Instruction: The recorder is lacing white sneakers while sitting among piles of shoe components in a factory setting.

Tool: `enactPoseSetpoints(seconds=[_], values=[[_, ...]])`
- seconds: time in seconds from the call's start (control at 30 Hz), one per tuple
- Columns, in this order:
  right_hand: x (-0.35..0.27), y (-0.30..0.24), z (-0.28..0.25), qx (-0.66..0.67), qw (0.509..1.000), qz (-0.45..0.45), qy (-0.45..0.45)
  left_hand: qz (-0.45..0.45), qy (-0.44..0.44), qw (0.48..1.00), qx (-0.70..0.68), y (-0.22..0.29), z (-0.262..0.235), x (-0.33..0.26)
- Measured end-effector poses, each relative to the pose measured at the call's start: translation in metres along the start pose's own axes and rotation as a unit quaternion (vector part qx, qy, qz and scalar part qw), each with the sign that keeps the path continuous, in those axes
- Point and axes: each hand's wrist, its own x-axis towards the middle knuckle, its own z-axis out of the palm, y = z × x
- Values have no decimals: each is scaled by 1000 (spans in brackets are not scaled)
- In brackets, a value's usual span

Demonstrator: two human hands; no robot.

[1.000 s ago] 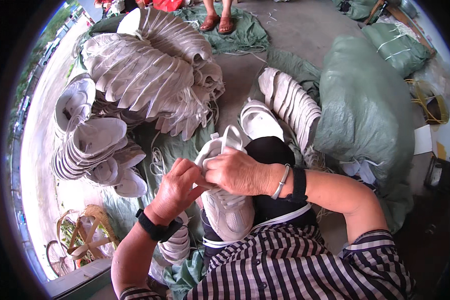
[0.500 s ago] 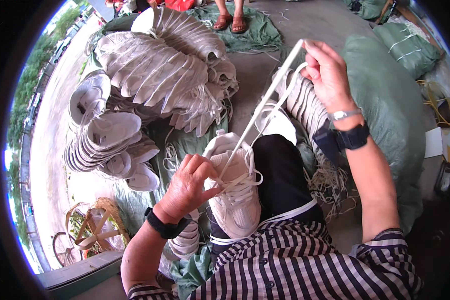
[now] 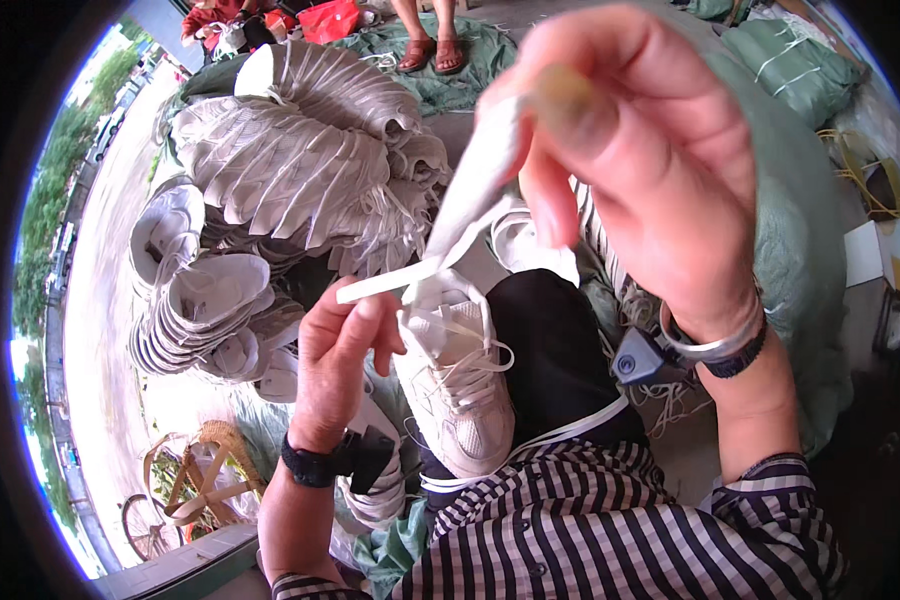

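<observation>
Lace (image 3: 470, 200) pinched taut in the raised right hand (image 3: 650, 170) should draw evenly while the left hand (image 3: 345, 345), fingers pinching its other end, steadies the white shoe (image 3: 455, 400) at centre frame.

We see a matt white mesh-and-leatherette sneaker (image 3: 457, 395), its flat woven cloth lace (image 3: 470, 200), and a shiny metal bangle (image 3: 715, 345).

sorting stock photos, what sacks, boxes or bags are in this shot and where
Green sack: right, behind the right hand; big, bulging, woven.
Strapped green bundle: top right; flat, green with pale straps.
Red bag: top centre, crumpled, shiny red.
White box: right edge, small, pale.
</observation>
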Motion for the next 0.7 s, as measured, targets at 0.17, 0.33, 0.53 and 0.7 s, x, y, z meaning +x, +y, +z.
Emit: enactPoseSetpoints(seconds=[0.17, 0.33, 0.53, 0.7], values=[[-18, 6, -7, 139, 954, 190, 186, 11, 51, 995, -89, -1, -16, -13], [-62, 24, -59, 112, 918, 312, 219, 5, 230, 957, -174, -19, -73, -30], [-144, 86, -57, -237, 882, 395, 101, -29, 322, 905, -278, -54, -88, -39], [-154, 91, -3, -277, 881, 383, 5, -46, 266, 908, -320, -69, -95, -50]])
